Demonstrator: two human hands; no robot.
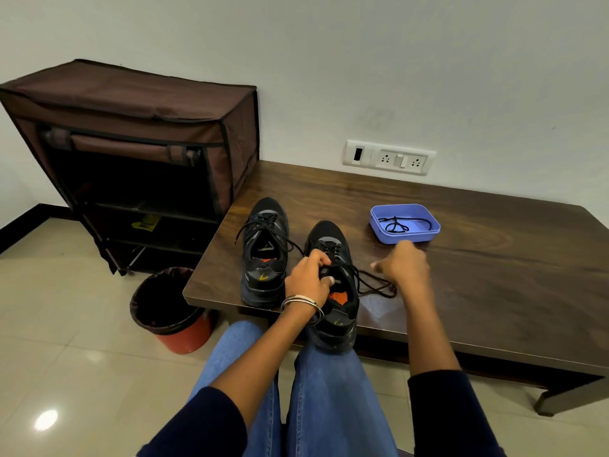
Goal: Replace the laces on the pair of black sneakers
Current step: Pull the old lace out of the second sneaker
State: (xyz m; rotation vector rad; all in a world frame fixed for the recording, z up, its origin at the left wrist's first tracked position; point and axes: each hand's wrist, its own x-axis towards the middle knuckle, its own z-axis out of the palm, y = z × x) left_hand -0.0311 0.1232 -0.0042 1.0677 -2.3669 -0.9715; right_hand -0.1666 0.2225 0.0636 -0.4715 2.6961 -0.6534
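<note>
Head view: both sneakers sit on the table [461, 258]. Left hand [308, 278] pinches the lace [369, 282] at the nearer sneaker [333, 291]; right hand [407, 263] hovers, fingers loosely curled, empty. Laces look limp and light, best pinched near the tips.

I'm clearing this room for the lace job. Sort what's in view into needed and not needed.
Needed: left sneaker; right sneaker, gripped by the left hand; its loose lace near the right hand; blue tray holding a black lace.

Not needed: shoe rack; waste bin; wall sockets.
</note>
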